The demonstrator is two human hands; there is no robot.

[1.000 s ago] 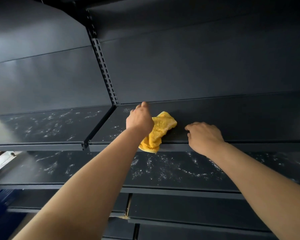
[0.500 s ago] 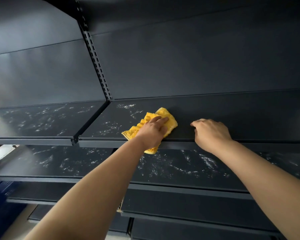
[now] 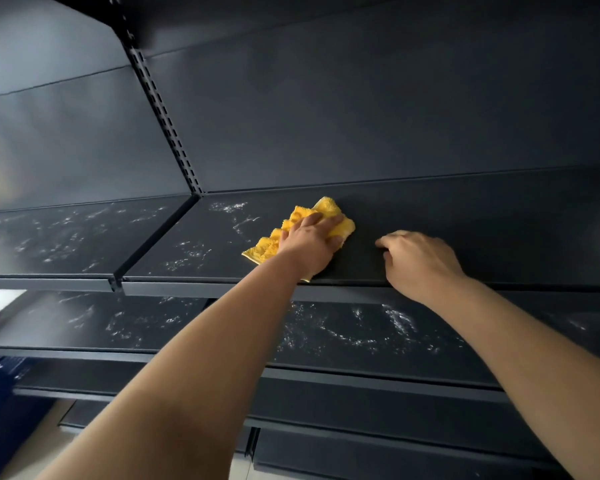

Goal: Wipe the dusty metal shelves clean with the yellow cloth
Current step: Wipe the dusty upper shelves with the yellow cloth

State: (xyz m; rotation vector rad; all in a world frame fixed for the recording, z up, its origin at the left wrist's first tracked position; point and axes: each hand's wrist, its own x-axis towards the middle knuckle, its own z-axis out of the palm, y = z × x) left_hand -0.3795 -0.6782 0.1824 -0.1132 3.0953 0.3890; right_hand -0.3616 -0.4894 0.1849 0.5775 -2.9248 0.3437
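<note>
While the left hand (image 3: 310, 242) lies flat with straight fingers pressing on the crumpled yellow terry cloth (image 3: 321, 206), the cloth sits on the dark grey metal upper shelf (image 3: 499, 237) just left of the frame's centre. One corner reaches nearly to the dark back panel (image 3: 361, 116), and a small tip shows at the shelf's front lip. Half a second ago more of the cloth hung over that lip, and its far corner was further from the panel. A second ago this hand was left of the cloth, up against the panel.

The right hand (image 3: 421, 261) has kept its place on the front part of the same shelf, right of centre. Its fingers are loosely bent, the tips touch the metal, and it holds nothing. The gap between cloth and right hand is narrower than before.

White dust streaks (image 3: 229, 209) lie left of the cloth. The shelf surface around and beyond the right hand looks plain dark. Dust also marks the neighbouring grey shelf (image 3: 66, 237) at middle left and the lower grey shelf (image 3: 343, 334) beneath the forearms. A slotted metal upright (image 3: 167, 116) runs from the upper left down to the joint between the shelves.
</note>
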